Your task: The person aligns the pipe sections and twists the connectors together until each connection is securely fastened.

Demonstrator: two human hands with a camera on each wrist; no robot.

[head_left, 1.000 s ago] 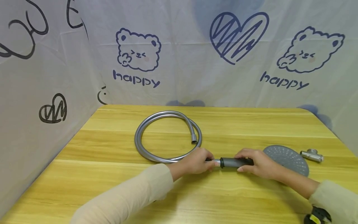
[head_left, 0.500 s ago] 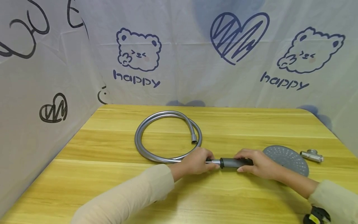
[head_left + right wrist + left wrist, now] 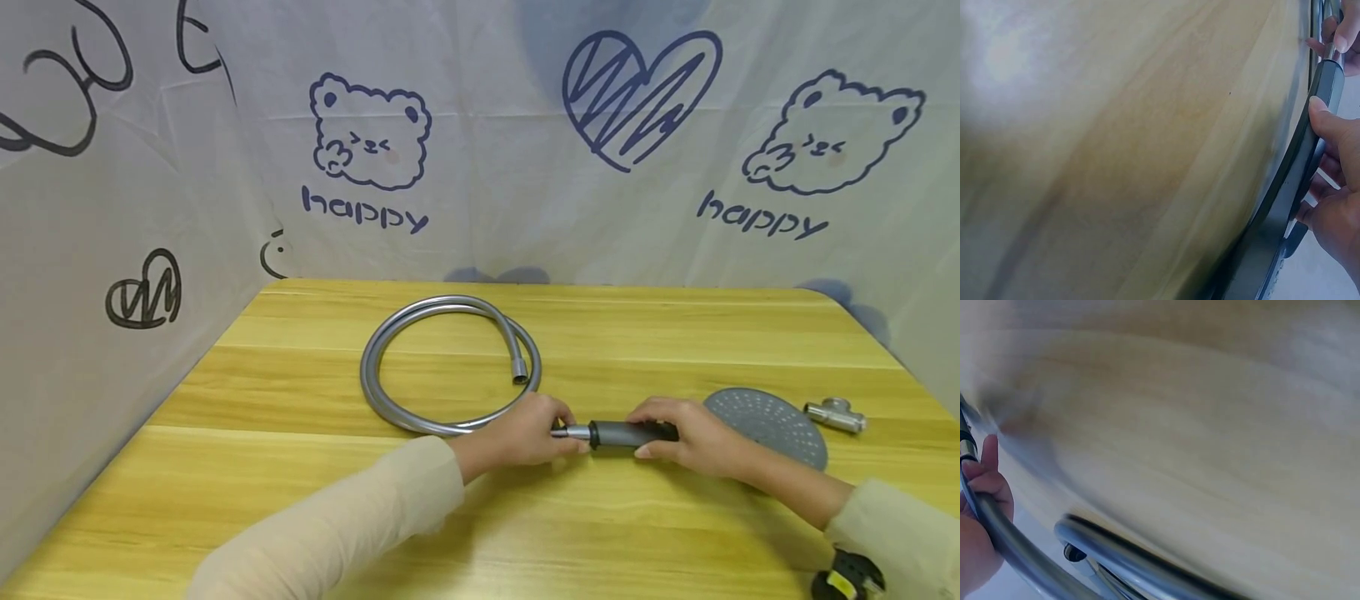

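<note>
A grey hand shower with a perforated round head (image 3: pixel 768 427) lies low over the table, its handle (image 3: pixel 619 434) pointing left. My right hand (image 3: pixel 693 437) grips that handle, thumb on the near side and fingers on the far side; the right wrist view shows the handle (image 3: pixel 1285 187) along the palm. At the handle's end my left hand (image 3: pixel 528 435) pinches the metal connector (image 3: pixel 577 432) of a grey shower hose (image 3: pixel 372 367). Connector and handle meet end to end; how far they are joined is hidden. The hose's other end (image 3: pixel 520 371) lies loose inside the coil.
A chrome tee-shaped fitting (image 3: pixel 836 415) lies to the right, beyond the shower head. The wooden table (image 3: pixel 300 500) ends at a white cloth backdrop (image 3: pixel 495 183) with drawings, at the back and sides.
The left thumb has shifted slightly toward the near side of the connector, so more of the metal shows. The right hand, hand shower and coil stay in place.
</note>
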